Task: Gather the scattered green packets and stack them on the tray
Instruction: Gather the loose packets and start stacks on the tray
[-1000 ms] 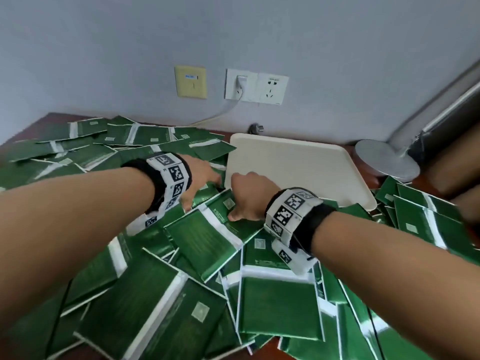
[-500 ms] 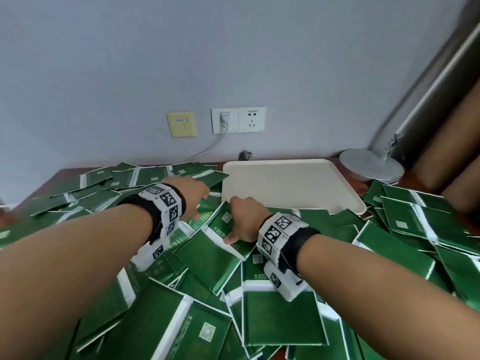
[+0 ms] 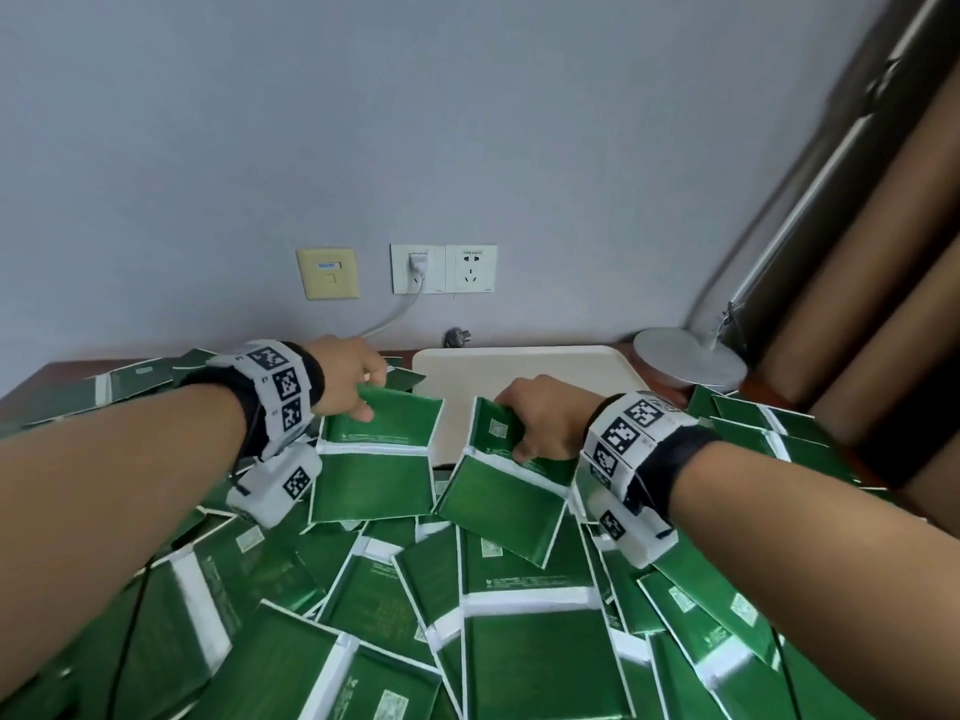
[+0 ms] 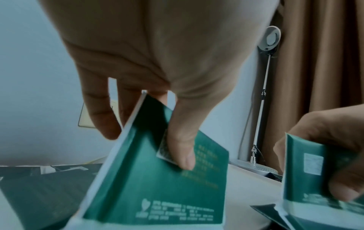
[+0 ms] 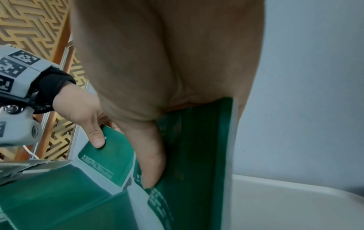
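Green packets (image 3: 524, 662) with white bands lie heaped across the table. My left hand (image 3: 347, 380) pinches the top edge of one green packet (image 3: 376, 462), thumb on its face (image 4: 182, 149), and holds it lifted above the pile. My right hand (image 3: 540, 420) grips another green packet (image 3: 501, 504) by its upper end, thumb on the front (image 5: 151, 163); it hangs tilted above the heap. Both packets are just in front of the cream tray (image 3: 524, 371), whose surface shows bare.
A wall with sockets (image 3: 444, 269) and a plugged cable stands behind the tray. A grey lamp base (image 3: 688, 363) sits right of the tray, with brown curtains (image 3: 883, 283) beyond. More packets lie at the far left (image 3: 130, 381) and right (image 3: 769, 428).
Both hands have closed on a packet each and raised them off the pile towards the tray. The head view has tilted up.
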A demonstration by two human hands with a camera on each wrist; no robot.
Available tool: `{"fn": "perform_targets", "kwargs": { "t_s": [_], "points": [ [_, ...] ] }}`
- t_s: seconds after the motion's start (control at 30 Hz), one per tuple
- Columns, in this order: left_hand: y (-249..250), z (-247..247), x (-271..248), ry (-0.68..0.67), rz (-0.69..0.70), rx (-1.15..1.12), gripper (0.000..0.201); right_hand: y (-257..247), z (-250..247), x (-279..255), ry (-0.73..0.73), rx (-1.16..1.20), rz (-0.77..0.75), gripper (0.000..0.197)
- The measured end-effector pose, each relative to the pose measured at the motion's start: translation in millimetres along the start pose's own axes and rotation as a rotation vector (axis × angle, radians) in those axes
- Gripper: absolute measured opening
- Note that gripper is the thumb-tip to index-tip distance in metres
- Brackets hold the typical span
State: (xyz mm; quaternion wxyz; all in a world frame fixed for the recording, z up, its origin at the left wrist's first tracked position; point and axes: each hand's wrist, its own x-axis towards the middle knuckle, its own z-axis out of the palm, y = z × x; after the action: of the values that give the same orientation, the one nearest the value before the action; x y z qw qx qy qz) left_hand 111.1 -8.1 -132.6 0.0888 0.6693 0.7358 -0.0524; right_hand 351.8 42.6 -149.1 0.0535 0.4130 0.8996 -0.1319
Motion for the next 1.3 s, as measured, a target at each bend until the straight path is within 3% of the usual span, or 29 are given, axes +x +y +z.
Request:
{"fn": "perform_targets", "kwargs": {
  "t_s": [0.17,0.27,0.43,0.7,1.0,1.1,1.3],
  "points": [
    [3,16,-3,-0.002,0.025,-0.049,0.033,6,5,-3,0.03,-0.072,-0.029,0.02],
    [3,21,-6,0.012,0.041,-0.026,0.023,3,14,-1,0.061,-0.107,-0.067,0.02],
    [4,32,-14,-0.001,0.06,0.054,0.026,-4,25,-2,0.053,-0.159,-0.104,0.018],
    [9,50,-32,-0.068,0.143,0.159,0.025,-8,41,-18,-0.001,-0.226,-0.083,0.03],
    [19,57,-44,-0.178,0.167,0.265,0.075,-24,52,-35,-0.094,-0.318,-0.097,0.045],
    [23,58,-47,-0.173,0.165,0.304,0.081,-28,55,-35,-0.094,-0.347,-0.101,0.049],
    [30,66,-43,-0.12,0.179,0.328,0.077,-39,58,-36,-0.1,-0.388,-0.106,0.032]
  ]
}}
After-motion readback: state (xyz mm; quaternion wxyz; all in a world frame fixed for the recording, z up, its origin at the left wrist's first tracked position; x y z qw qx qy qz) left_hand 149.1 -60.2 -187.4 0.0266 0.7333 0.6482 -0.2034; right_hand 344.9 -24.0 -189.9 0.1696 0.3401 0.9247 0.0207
